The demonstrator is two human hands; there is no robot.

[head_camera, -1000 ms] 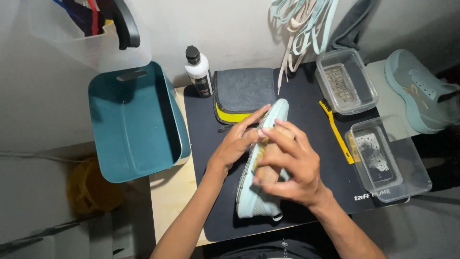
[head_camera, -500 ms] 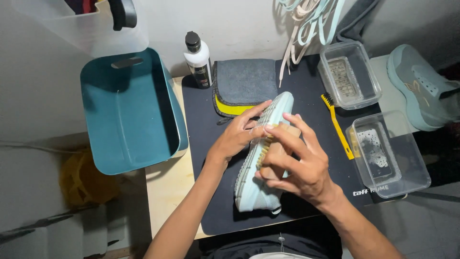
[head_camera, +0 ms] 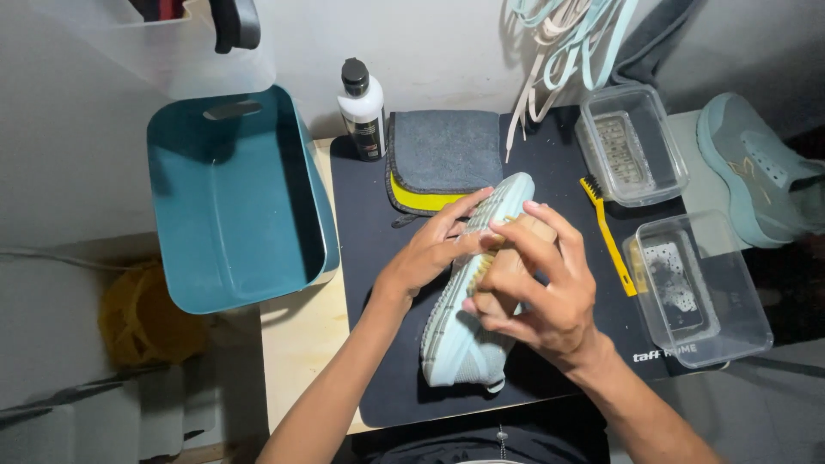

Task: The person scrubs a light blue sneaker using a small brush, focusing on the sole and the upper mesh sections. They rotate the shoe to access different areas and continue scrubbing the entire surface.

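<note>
A pale mint sneaker (head_camera: 471,292) lies sole-up on a dark mat (head_camera: 369,258). The left hand (head_camera: 427,254) clamps its upper half steady. The right hand (head_camera: 537,288) is closed around a wooden brush (head_camera: 507,258), bristles against the sole. Short, firm strokes along the tread probably work best, with the shoe pinned so it cannot roll

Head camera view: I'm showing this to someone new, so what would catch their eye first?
A pale blue shoe lies sole-up mid-mat, steadied by the left hand while the right hand presses a wooden brush on its sole. A big teal tub stands at left; two clear plastic boxes sit at right.
</note>
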